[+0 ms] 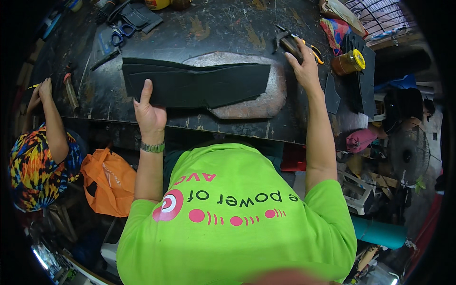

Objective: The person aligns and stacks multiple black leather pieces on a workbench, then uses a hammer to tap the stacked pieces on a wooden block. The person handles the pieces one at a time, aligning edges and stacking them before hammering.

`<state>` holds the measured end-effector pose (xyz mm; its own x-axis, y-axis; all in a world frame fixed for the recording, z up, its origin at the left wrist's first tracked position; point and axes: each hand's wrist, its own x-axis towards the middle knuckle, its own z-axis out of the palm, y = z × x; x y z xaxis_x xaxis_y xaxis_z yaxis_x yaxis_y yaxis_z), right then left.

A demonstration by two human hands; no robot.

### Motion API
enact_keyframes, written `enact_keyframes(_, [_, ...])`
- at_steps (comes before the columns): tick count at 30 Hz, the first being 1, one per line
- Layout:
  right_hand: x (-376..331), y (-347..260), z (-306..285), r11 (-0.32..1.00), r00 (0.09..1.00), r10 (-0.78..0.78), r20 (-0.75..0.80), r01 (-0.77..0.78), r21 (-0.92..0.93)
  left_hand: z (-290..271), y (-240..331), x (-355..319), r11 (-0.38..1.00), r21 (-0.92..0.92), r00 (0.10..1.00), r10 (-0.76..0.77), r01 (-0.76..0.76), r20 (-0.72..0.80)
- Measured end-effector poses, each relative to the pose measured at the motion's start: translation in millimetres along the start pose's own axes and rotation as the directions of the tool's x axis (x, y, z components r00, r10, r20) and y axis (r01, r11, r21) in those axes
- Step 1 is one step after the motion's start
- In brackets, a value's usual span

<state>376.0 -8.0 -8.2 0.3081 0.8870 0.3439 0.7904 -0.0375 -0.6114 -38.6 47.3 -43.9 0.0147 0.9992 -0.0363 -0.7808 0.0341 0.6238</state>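
Note:
My left hand is closed on the near left edge of a stack of thin black sheets, its thumb on top. The long sheets lie nearly level, their right part over a worn oblong slab. At the right, my right hand reaches across the table with thumb and fingers apart. They lie about the handle of a dark hammer-like tool; whether they touch it is hard to tell. Beside the fingers, a yellow-handled tool is partly hidden.
Blue-handled scissors and black pieces lie far left. A yellow-lidded jar stands right, by more black sheets. Another person's hands are at the left table edge, near a wooden-handled tool. An orange bag hangs below.

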Motion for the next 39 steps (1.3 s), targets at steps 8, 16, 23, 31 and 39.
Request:
enact_keyframes(8, [-53, -50, 1, 0.441, 0.89, 0.278, 0.36, -0.452, 0.776, 25, -36, -7, 0.998, 0.008, 0.959, -0.068, 0.068, 0.276])
enact_keyframes(16, [-81, -60, -14, 0.601, 0.996, 0.071, 0.056, -0.088, 0.794, 23, -19, -8, 0.993, 0.118, 0.959, -0.03, -0.004, 0.283])
enact_keyframes(23, [-81, -61, -4, 0.383, 0.963, 0.223, 0.15, -0.228, 0.895, 36, -23, -10, 0.986, 0.16, 0.905, -0.025, -0.048, 0.424])
enact_keyframes(31, [-84, -56, -1, 0.373, 0.952, 0.22, 0.212, -0.283, 0.884, 50, 10, -2, 0.629, 0.708, 0.856, -0.128, -0.321, 0.501])
enact_keyframes(39, [-88, -53, 1, 0.466, 0.962, 0.178, 0.21, -0.27, 0.843, 51, 12, 5, 0.674, 0.666, 0.841, -0.123, -0.319, 0.528])
